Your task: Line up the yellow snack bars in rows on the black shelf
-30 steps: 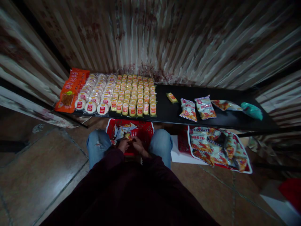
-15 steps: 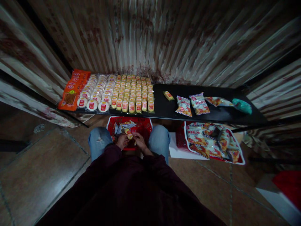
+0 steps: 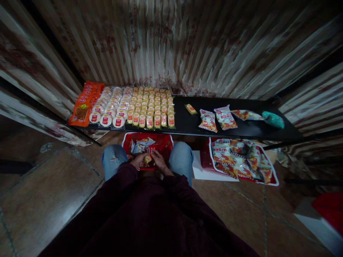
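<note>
A small yellow wrapped cake (image 3: 147, 159) is between my two hands, over the red basket (image 3: 170, 142) that stands between my knees. My left hand (image 3: 138, 161) has its fingers closed on the cake's left side. From the right, my right hand (image 3: 159, 160) pinches at the cake with bent fingers. Silvery snack packets (image 3: 144, 142) lie in the basket beyond the hands. On the black shelf (image 3: 180, 114) stand rows of yellow wrapped cakes (image 3: 149, 121), with round white packs (image 3: 118, 121) to their left.
An orange bag (image 3: 81, 110) lies at the shelf's left end. Right of the rows are a single cake (image 3: 191, 109), snack bags (image 3: 225, 117) and a green packet (image 3: 273, 120). A second basket (image 3: 206, 160), full of snack bags, stands at the lower right on the floor.
The cake between my hands has moved slightly down and turned, and my fingers now cover more of it. The view has shifted slightly.
</note>
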`<state>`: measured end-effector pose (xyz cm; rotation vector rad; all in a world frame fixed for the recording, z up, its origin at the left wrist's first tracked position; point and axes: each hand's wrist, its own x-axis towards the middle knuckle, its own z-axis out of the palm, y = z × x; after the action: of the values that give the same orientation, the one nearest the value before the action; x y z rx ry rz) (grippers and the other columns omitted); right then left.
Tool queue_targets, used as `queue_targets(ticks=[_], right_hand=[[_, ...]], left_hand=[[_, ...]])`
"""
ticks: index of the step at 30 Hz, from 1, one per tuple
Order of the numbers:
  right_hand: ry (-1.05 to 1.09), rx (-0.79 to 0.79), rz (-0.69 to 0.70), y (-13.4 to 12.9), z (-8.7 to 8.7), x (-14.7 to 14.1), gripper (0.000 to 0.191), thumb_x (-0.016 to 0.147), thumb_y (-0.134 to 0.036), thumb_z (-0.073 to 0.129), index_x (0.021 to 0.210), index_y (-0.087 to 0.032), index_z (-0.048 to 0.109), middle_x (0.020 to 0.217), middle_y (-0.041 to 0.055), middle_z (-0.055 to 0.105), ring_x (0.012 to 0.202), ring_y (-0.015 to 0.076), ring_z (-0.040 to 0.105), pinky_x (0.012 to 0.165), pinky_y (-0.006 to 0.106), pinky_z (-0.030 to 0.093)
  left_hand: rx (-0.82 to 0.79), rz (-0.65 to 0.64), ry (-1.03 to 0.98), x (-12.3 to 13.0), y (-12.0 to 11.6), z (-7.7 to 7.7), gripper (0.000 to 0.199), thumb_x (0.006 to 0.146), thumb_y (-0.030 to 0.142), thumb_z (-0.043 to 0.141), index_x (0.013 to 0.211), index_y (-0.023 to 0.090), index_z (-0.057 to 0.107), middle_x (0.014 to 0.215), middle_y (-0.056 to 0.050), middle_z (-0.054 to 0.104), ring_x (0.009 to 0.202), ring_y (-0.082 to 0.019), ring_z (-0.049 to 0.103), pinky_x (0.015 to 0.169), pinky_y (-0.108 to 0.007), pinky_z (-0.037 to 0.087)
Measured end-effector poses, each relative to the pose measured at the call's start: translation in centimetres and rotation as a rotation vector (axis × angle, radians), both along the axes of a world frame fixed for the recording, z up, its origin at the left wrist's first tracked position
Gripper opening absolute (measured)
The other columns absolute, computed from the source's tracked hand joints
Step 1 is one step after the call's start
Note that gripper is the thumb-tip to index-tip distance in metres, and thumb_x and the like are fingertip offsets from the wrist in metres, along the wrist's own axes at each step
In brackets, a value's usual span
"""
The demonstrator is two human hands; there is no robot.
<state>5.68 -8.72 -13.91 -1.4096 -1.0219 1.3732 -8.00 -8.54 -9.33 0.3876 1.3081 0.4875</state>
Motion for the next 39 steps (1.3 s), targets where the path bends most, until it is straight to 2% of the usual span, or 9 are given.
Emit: queue_targets(ticks=[3,6,12,18,22,27,29,33,39], right_hand=[[0.006,-0.108,-0.017,0.1,-0.3,0.2,0.027,0.063,-0.042,0.07,0.083,-0.023,0.07,0.078,-0.0012,0.072,0.072,0.0162,0.065,0.07,0.03,0.054],[0.011,-0.131,-0.067,0.1,-0.4,0.5,0.025,0.06,-0.041,0.069,0.075,-0.022,0.068,0.068,-0.0027,0.069,0.065,0.0151,0.062,0.065,0.028,0.051],[0.02,-0.138,-0.13,0.0,-0.6,0.8,0.025,0.059,-0.044,0.066,0.066,-0.02,0.06,0.067,-0.0009,0.066,0.066,0.0149,0.059,0.066,0.027,0.048],[0.038,-0.143,-0.119,-0.5,-0.1,0.8,0.029,0.059,-0.043,0.064,0.078,-0.021,0.063,0.074,-0.0007,0.066,0.068,0.0157,0.059,0.064,0.027,0.047],[0.061,-0.129,-0.037,-0.8,0.9,0.8,0.036,0.062,-0.042,0.063,0.092,-0.022,0.066,0.074,-0.0016,0.067,0.065,0.0157,0.058,0.062,0.027,0.047],[0.073,-0.104,0.034,-1.2,1.9,0.7,0.032,0.063,-0.039,0.062,0.089,-0.022,0.067,0.078,-0.0005,0.068,0.07,0.0165,0.06,0.067,0.028,0.049],[0.069,-0.079,0.026,-1.2,2.1,0.6,0.03,0.063,-0.04,0.061,0.086,-0.022,0.067,0.079,0.0,0.068,0.072,0.0167,0.06,0.069,0.029,0.049],[0.044,-0.047,-0.02,-1.3,2.5,0.7,0.027,0.062,-0.039,0.061,0.083,-0.022,0.064,0.078,-0.0004,0.067,0.07,0.0164,0.059,0.069,0.029,0.049],[0.026,-0.003,-0.096,-1.2,3.1,0.8,0.025,0.065,-0.038,0.059,0.086,-0.024,0.06,0.079,-0.0008,0.066,0.07,0.0165,0.059,0.067,0.028,0.049]], left_hand=[[-0.003,0.035,-0.026,-0.1,0.2,0.3,0.024,0.088,0.036,0.053,0.093,0.015,0.061,0.058,-0.001,0.064,0.043,-0.012,0.056,0.043,-0.02,0.044],[-0.001,0.083,-0.022,-0.4,0.5,0.6,0.028,0.09,0.04,0.047,0.095,0.016,0.06,0.059,-0.001,0.064,0.041,-0.011,0.056,0.04,-0.019,0.04],[0.102,0.225,-0.05,-1.0,0.8,0.8,0.023,0.084,0.038,0.058,0.092,0.016,0.059,0.07,-0.002,0.066,0.05,-0.012,0.06,0.049,-0.021,0.047],[0.138,0.288,-0.031,-0.7,0.8,0.7,0.023,0.079,0.036,0.064,0.088,0.015,0.061,0.075,-0.005,0.066,0.061,-0.013,0.062,0.063,-0.024,0.051],[0.162,0.315,-0.045,-0.5,0.8,0.7,0.02,0.079,0.034,0.063,0.087,0.015,0.063,0.076,-0.005,0.067,0.065,-0.014,0.061,0.066,-0.025,0.049],[0.191,0.362,-0.078,-0.3,0.5,1.1,0.01,0.077,0.025,0.062,0.083,0.016,0.061,0.074,-0.003,0.067,0.066,-0.013,0.062,0.068,-0.024,0.048],[0.223,0.369,-0.099,-0.2,0.3,1.4,0.009,0.074,0.019,0.062,0.082,0.017,0.06,0.073,-0.002,0.066,0.066,-0.012,0.062,0.068,-0.024,0.048],[0.297,0.338,-0.145,0.2,0.1,2.3,0.018,0.068,0.01,0.063,0.084,0.017,0.059,0.077,-0.001,0.067,0.07,-0.011,0.063,0.072,-0.023,0.048],[0.353,0.31,-0.126,1.3,0.2,3.6,0.022,0.066,0.01,0.068,0.087,0.015,0.064,0.082,-0.003,0.069,0.081,-0.014,0.064,0.082,-0.025,0.047]])
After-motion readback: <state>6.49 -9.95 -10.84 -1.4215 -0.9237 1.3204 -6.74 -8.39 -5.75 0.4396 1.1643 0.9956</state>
